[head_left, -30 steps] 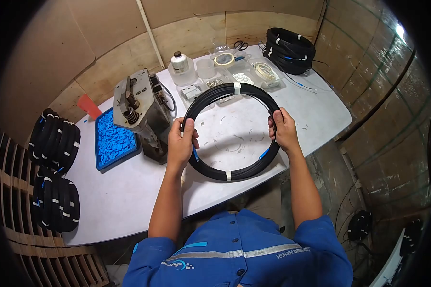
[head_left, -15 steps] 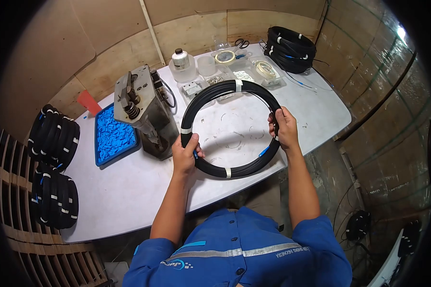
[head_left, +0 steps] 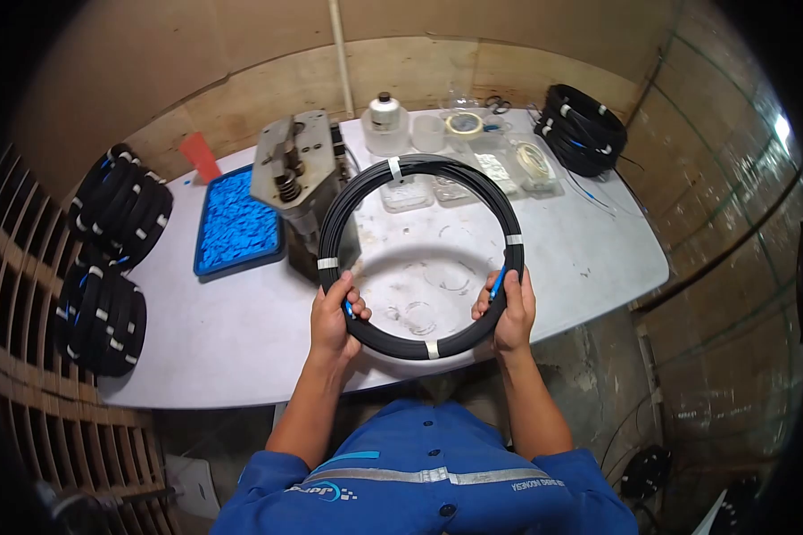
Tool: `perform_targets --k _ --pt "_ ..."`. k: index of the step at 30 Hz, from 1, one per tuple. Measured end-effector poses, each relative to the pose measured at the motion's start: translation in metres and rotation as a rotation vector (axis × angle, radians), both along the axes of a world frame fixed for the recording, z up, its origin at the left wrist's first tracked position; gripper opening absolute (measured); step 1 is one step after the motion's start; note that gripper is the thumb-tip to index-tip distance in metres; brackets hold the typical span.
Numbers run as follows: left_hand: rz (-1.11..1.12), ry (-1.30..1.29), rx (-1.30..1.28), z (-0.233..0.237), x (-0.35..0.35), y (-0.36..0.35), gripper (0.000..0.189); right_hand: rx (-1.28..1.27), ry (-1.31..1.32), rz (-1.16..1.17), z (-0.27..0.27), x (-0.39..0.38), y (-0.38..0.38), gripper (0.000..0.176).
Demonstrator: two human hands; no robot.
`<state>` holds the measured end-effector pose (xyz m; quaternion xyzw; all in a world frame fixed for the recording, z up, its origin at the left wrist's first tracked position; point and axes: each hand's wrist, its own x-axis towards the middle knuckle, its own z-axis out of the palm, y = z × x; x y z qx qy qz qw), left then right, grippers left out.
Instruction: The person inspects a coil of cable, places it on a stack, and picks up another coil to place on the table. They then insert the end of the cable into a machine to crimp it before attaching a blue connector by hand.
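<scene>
A coil of black cable [head_left: 462, 342], bound with several white tape bands, is held up over the near part of the table. My left hand [head_left: 332, 312] is closed around its lower left side, beside a small blue connector [head_left: 349, 308]. On the lower right side my right hand [head_left: 511, 308] grips the coil, with another blue connector [head_left: 498, 282] lying along the cable by the fingers. The coil tilts toward me and its shadow falls on the tabletop.
On the white table [head_left: 589, 259] stand a metal press [head_left: 308, 192] and a tray of blue pieces [head_left: 238, 223]. Behind are a white bottle [head_left: 384, 113], tape rolls [head_left: 533, 160] and clear boxes. Stacked black coils [head_left: 587, 132] sit back right; more coils [head_left: 120, 207] lie left.
The coil has turned in my hands, shifting its tape bands and right connector. My right hand has moved lower down the ring. The view has swung left.
</scene>
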<state>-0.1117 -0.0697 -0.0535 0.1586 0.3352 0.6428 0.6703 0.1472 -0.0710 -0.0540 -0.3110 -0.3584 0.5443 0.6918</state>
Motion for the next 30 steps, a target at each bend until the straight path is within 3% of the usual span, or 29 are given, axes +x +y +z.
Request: perform_targets --k 9,13,14,18,22,23,26,30 --pt "0.337 0.22 0.145 0.032 -0.041 -0.103 0.014 0.094 -0.016 0.284 0.022 -0.05 -0.021 0.024" --pt "0.559 0.325 0.154 0.037 -0.05 -0.153 0.02 0.103 -0.02 0.411 0.017 -0.083 -0.018 0.028" --pt "0.601 0.348 0.155 0.036 -0.052 -0.165 0.03 0.105 -0.015 0.463 0.016 -0.091 -0.019 0.028" --pt "0.795 0.467 0.184 0.044 -0.057 -0.203 0.046 0.143 -0.02 0.643 0.016 -0.12 -0.026 0.035" --pt "0.93 0.506 0.193 0.045 -0.067 -0.227 0.033 0.156 -0.052 0.765 0.021 -0.152 -0.029 0.049" --pt "0.937 0.563 0.165 0.042 -0.072 -0.234 0.048 0.154 -0.04 0.792 0.024 -0.163 -0.032 0.049" --pt "0.999 0.598 0.149 0.043 -0.094 -0.252 0.047 0.188 -0.014 0.876 0.03 -0.199 -0.034 0.064" --pt "1.113 0.595 0.151 0.058 -0.128 -0.262 0.046 0.184 0.026 0.992 0.036 -0.251 -0.036 0.069"
